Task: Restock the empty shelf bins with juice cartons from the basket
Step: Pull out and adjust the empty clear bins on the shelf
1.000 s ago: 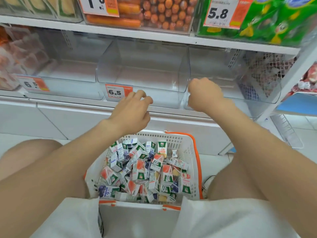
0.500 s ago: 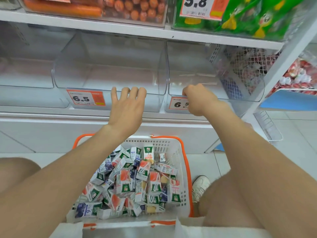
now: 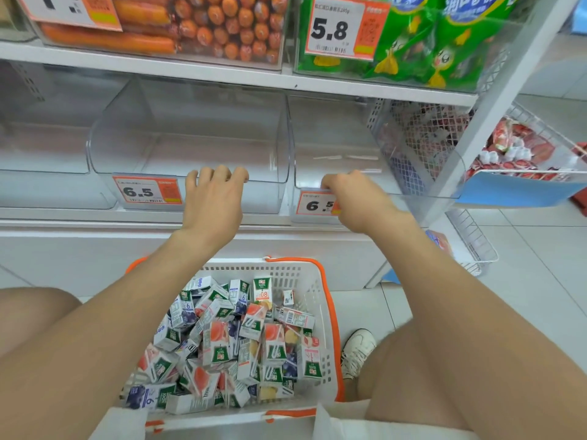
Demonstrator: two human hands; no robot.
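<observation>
Shelf [image 3: 222, 74]: the row above is stocked. The row at hand level carries clear bins with nothing in them.

Middle bin [image 3: 120, 131]: bare inside. Half a second ago straight fingers were only reaching at its front wall; now they are hooked over the rim.

Right bin [image 3: 333, 138]: also bare, and it sits hard against the middle bin. The other hand has closed in on its front lip.

Basket [image 3: 330, 312]: on the floor between the knees, below the bins, white with an orange rim. It has come further into view as the head tipped down.

Juice cartons [image 3: 222, 344]: all in the basket in a loose, mixed heap. None is in a bin or in either hand.

Left hand [image 3: 214, 201]: a second ago it was loosely curled below the bin. Now its fingers curl over the middle bin's front rim and the palm lies against the front wall. It holds the bin and no carton.

Right hand [image 3: 355, 198]: curled tight at the right bin's front lip, just above the tag. The fingertips are hidden behind the knuckles, so this looks like a grip on the lip, but I cannot be certain.

Price tags [image 3: 147, 192]: 6.5 on the middle bin, the same on the right one, which is partly covered by the right hand.

Reading: both hands have gone to the bins, not the stock. This is likely pulling or squaring the bins before loading. Restocking proper has not begun, and the hands must let go and drop to the basket next.
</observation>
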